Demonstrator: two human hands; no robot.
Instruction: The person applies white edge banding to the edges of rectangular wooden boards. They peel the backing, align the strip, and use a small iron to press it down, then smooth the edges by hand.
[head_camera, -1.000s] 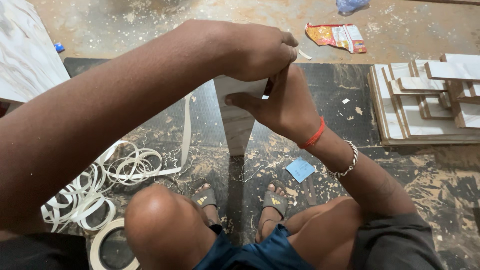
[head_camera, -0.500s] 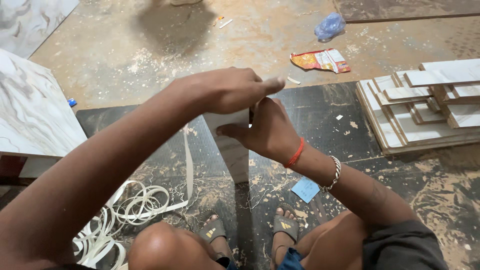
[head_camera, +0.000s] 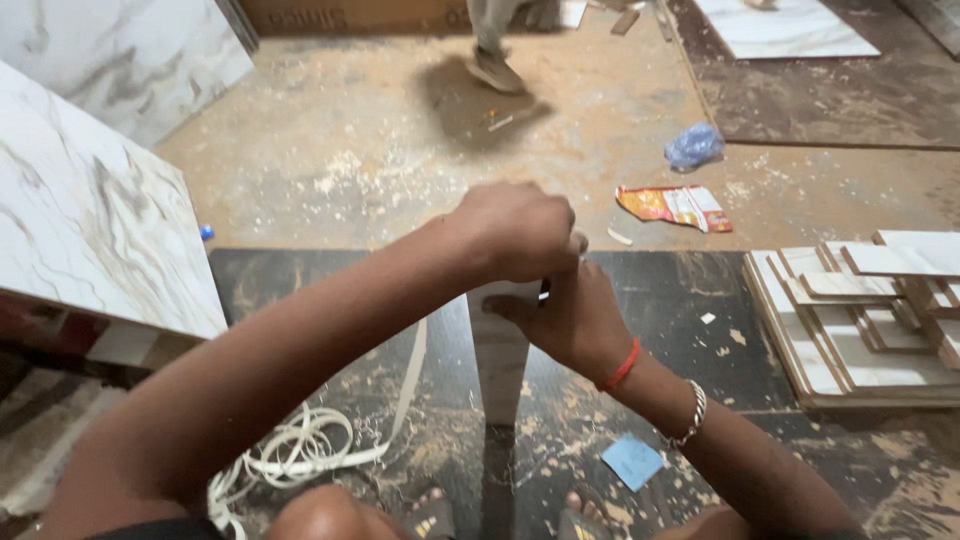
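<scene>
At frame centre, the fingers of the left hand (head_camera: 515, 232) and right hand (head_camera: 570, 320) were clenched on the top end of an upright narrow panel (head_camera: 497, 365), standing on the dark floor board (head_camera: 650, 300). The panel appeared stiff and light, best held by its long edges. Coiled white edge banding (head_camera: 300, 450) lay lower left; stacked offcuts (head_camera: 860, 320) lay right.

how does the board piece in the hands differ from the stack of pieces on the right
The held board piece stands upright on end, gripped at its top by the left hand and right hand; the stacked pieces lie flat on the floor, untouched. It is single; they are many, overlapping. Both are pale, marble-patterned.
</scene>
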